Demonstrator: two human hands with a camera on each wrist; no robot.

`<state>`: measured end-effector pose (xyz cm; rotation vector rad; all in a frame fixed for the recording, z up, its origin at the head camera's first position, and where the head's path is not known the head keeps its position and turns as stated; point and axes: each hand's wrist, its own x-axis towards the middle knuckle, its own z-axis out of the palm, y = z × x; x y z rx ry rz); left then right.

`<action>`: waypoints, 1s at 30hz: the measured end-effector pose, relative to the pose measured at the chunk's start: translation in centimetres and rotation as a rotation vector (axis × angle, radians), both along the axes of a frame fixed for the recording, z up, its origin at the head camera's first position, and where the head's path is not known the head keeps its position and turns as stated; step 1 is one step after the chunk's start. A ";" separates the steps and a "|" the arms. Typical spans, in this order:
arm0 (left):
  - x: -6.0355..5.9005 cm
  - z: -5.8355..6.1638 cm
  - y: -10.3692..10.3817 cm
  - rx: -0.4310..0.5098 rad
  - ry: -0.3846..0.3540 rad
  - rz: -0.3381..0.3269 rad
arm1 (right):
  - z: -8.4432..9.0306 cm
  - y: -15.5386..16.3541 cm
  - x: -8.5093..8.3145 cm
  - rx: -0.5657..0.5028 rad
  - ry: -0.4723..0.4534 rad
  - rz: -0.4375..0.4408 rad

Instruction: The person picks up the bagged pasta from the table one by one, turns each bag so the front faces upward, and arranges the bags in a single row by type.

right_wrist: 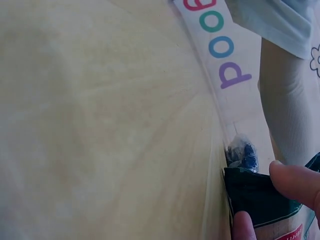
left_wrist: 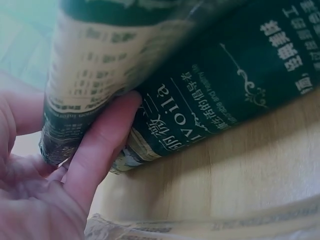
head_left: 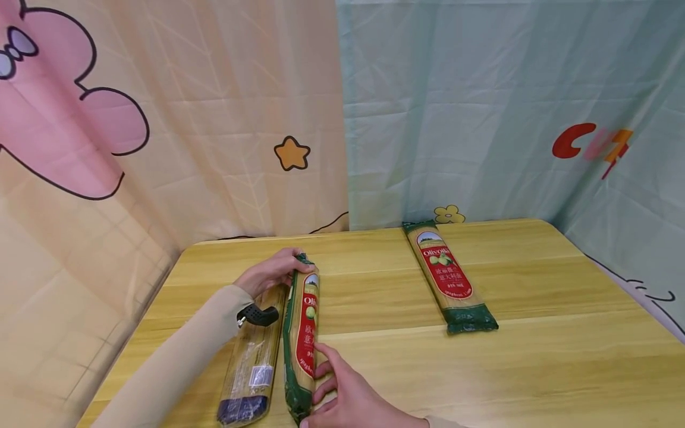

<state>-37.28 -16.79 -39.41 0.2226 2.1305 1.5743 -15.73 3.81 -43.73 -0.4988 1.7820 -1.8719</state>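
Note:
Both hands hold a green-ended spaghetti pack (head_left: 307, 321) with a red label, tilted on its edge at the front left of the table. My left hand (head_left: 270, 273) grips its far end, thumb over the top. Seen from the left wrist, green printed sides of packaging (left_wrist: 200, 100) spread beyond the fingers (left_wrist: 102, 145). My right hand (head_left: 353, 386) pinches the near end; the right wrist view has the thumb (right_wrist: 295, 182) on the green wrapper end (right_wrist: 255, 195). Just left lies a clear pack of spaghetti (head_left: 248, 362) with a dark purple end and a barcode, partly under the left wrist.
Another red-labelled spaghetti pack (head_left: 446, 273) lies face up at the back right of the wooden table (head_left: 385, 368). Printed curtains (head_left: 455, 107) hang behind and beside the table. A black band (head_left: 259, 315) is on the left wrist.

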 end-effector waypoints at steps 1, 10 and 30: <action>0.0 0.0 0.0 0.006 -0.005 0.004 | 0.0 0.0 0.0 0.003 0.005 -0.007; 0.2 -0.1 -0.1 0.035 -0.030 0.009 | 0.0 -0.1 0.1 0.025 0.091 -0.023; 0.9 0.7 -0.5 -0.146 0.088 -0.008 | 0.3 -0.5 0.0 0.116 0.098 -0.047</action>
